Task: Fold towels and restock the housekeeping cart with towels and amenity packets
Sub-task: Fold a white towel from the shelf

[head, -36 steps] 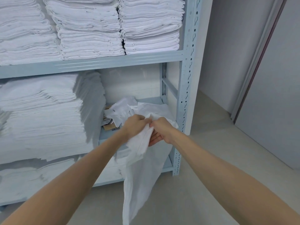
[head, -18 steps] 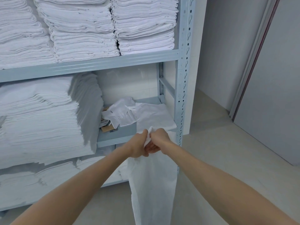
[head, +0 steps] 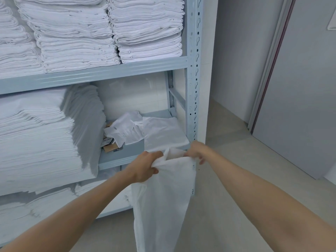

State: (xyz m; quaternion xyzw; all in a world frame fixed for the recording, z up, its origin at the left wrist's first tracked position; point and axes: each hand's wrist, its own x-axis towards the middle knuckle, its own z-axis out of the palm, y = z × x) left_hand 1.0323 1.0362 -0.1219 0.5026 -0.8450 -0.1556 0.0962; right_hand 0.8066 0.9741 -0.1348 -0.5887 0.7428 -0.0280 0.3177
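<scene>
A thin white towel (head: pixel 161 200) hangs in front of the shelf rack, its lower end running out of the bottom of the view. My left hand (head: pixel 145 166) grips its upper left edge in a fist. My right hand (head: pixel 197 150) pinches the upper right edge, so the top edge is stretched between the two hands. Another flat white cloth (head: pixel 163 133) lies on the middle shelf just behind my hands. Crumpled white packets (head: pixel 123 130) lie beside it.
A grey metal shelf rack (head: pixel 192 73) holds tall stacks of folded white towels (head: pixel 72 33) on the upper shelf and more linen (head: pixel 36 139) on the middle shelf. Brown cardboard scraps (head: pixel 111 147) lie on the shelf. A grey door (head: pixel 300 106) stands at right above bare floor.
My hands were together on the bunched cloth; they have moved apart, spreading its top edge. The cloth has come down and off the shelf, hanging lower in front of it.
</scene>
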